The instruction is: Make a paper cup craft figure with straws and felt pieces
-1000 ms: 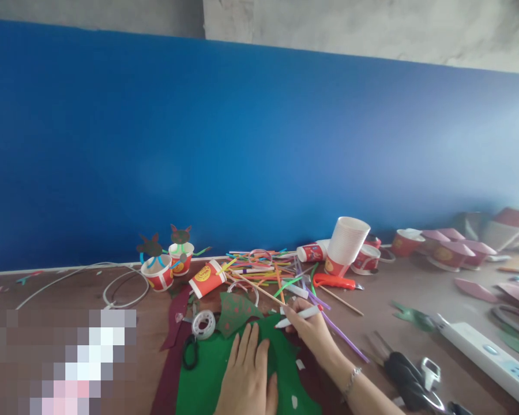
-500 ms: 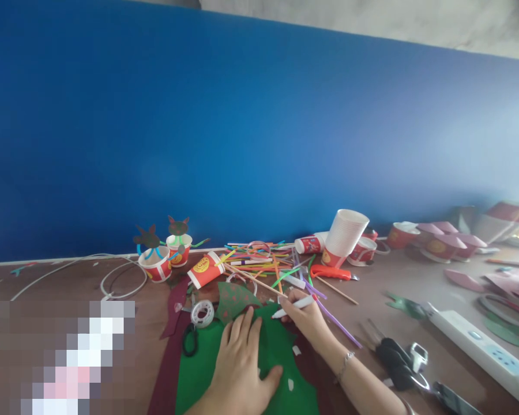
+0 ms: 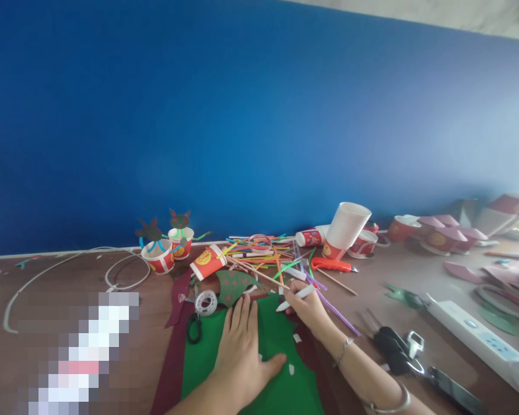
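Observation:
Under my left hand (image 3: 242, 351) lies a sheet of green paper (image 3: 281, 369); the hand rests flat on it, fingers stretched out and thumb apart. My right hand (image 3: 307, 308) grips a white marker (image 3: 300, 295) with a red end, its tip low over the sheet's upper part; whether it touches cannot be made out. Dark red paper (image 3: 173, 363) shows beneath the green. Just beyond my left fingertips sit a roll of tape (image 3: 206, 302), black-handled scissors (image 3: 194, 328) and a patterned dark green paper piece (image 3: 236, 286).
Behind lie many coloured sticks (image 3: 259, 253) and a tipped red cup (image 3: 208, 262). A tall cup stack (image 3: 346, 230) leans beside an orange utility knife (image 3: 333, 264). Two cups with paper animals (image 3: 158, 256) stand left. Keys (image 3: 391, 349) and a power strip (image 3: 476, 334) lie right.
The view has shifted slightly. My right hand and the marker have moved a little, the marker now tilted more steeply. My left hand stays flat on the green paper.

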A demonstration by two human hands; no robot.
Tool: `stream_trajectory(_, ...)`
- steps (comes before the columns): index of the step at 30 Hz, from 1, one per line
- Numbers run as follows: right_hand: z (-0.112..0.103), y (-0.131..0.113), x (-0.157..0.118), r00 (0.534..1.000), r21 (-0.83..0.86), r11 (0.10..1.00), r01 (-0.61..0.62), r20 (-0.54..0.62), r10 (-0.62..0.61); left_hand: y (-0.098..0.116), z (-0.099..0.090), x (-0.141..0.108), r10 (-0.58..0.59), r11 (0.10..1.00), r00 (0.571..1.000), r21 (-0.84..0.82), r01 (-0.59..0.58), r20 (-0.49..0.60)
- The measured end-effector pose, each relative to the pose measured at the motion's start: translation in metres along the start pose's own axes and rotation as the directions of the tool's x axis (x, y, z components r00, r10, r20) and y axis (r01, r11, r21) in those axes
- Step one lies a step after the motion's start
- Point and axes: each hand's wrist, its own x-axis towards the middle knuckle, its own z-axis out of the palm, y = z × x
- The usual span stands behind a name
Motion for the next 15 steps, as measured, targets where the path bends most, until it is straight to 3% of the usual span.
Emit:
stream_trajectory(9, 0.0, 0.0047, 0.0018, 1.0, -0.03, 1.0, 0.008, 0.013, -0.008, 0.0031, -0.0053, 0.0006, -0.013, 0.999, 0.998, 0.046, 0.01, 0.069)
stream_trajectory(15, 0.0011, 0.0076, 0.0024, 0.999, -0.03, 0.999, 0.041, 0.027, -0.041, 0.0037, -0.0063, 0.0012, 0.003, 0.999, 0.999, 0.037, -0.005, 0.04)
